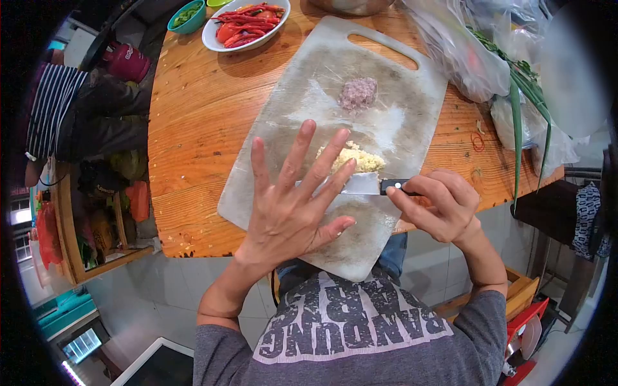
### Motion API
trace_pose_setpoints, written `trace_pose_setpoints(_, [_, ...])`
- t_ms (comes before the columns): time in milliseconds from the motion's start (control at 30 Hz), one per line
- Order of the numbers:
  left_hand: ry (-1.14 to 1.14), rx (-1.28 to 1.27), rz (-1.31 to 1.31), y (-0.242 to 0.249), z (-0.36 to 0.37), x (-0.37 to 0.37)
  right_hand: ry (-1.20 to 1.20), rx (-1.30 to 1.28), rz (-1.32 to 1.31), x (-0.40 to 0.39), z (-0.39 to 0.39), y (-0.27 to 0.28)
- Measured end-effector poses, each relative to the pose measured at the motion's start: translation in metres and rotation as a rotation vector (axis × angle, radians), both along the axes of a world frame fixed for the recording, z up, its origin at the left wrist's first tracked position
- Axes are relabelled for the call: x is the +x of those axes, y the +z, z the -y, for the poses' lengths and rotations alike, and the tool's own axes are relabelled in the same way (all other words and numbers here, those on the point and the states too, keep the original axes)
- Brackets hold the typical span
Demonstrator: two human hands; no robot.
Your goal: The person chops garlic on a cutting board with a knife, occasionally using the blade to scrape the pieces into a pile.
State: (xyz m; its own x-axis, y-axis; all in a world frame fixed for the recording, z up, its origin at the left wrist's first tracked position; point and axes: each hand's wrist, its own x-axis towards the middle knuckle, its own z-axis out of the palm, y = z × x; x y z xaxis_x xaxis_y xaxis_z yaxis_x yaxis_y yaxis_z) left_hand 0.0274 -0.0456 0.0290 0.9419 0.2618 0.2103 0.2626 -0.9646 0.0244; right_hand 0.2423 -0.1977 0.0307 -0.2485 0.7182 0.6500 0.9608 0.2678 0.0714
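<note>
My right hand (pixel 444 202) grips the black handle of a knife (pixel 362 184), its blade pointing left across a worn white cutting board (pixel 277 128). The blade lies against a pile of finely chopped pale yellow garlic (pixel 365 159). Above the blade, my left hand (pixel 286 202) is open with fingers spread, palm down, covering the blade's far end and part of the garlic. Farther up the board sits a small mound of minced purplish shallot (pixel 358 94).
The wooden table (pixel 193 161) bears a white bowl (pixel 212 42) of red chilies and tomatoes, and a teal bowl (pixel 175 26) with chopped greens. Plastic bags (pixel 470 64) and green onions (pixel 518 122) lie at right. A person in a striped top (pixel 55 96) is at far left.
</note>
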Motion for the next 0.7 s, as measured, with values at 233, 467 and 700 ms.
trace_pose_setpoints(233, [-0.003,-0.345,0.063,0.001,-0.011,0.0,-0.084,-0.09,-0.097,0.013,0.024,-0.003])
trace_pose_setpoints(467, [-0.001,-0.923,0.163,0.008,-0.006,-0.002,-0.096,-0.162,-0.108,0.008,0.042,0.014])
trace_pose_setpoints(700, [0.012,-0.713,-0.01,0.019,0.002,-0.002,0.011,-0.086,0.031,0.002,0.028,0.035])
